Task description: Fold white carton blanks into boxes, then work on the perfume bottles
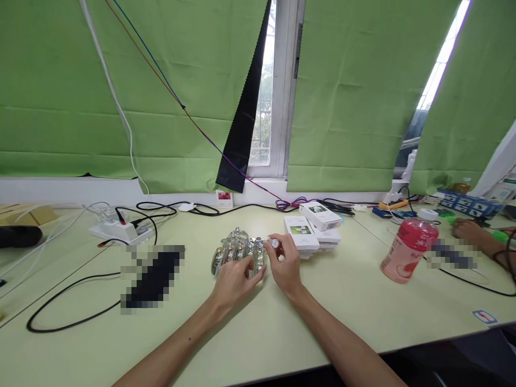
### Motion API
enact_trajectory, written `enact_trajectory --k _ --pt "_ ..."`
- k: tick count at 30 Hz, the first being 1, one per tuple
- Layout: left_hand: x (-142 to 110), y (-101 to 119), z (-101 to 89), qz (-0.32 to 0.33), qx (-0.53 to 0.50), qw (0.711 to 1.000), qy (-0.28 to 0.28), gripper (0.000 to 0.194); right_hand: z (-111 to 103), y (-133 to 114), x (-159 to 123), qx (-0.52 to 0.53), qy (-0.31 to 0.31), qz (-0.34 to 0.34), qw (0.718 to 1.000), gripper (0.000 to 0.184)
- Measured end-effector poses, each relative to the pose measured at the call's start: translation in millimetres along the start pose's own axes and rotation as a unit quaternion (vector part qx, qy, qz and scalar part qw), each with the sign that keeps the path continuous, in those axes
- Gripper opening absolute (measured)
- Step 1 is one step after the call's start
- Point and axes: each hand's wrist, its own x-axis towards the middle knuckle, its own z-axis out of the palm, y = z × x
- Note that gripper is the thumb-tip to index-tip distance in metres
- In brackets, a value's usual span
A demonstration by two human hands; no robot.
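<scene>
With my right hand point(287, 263) I am pinching a small round silvery metal piece point(274, 243) just left of the stacked white cardboard boxes point(299, 239), its flat face pointing toward me, its long axis hidden. Farther left of them, my left hand point(237, 279) is curling over clustered shiny silvery cylinders point(236, 250), its grip unclear; I am probably sorting, next needing a steady pinch.

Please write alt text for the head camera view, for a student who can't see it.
A person's right hand pinches a small round silvery object, with the left hand at a cluster of shiny items beside it. White boxes are stacked near the right hand on a pale table, with a pink bottle farther right.
</scene>
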Motion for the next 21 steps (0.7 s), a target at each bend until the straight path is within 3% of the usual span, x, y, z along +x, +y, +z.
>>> enact_trajectory --k 21 --pt "-0.4 -0.4 0.9 -0.018 0.009 1.000 -0.008 0.035 -0.7 -0.5 1.0 0.036 -0.013 0.019 0.999 0.024"
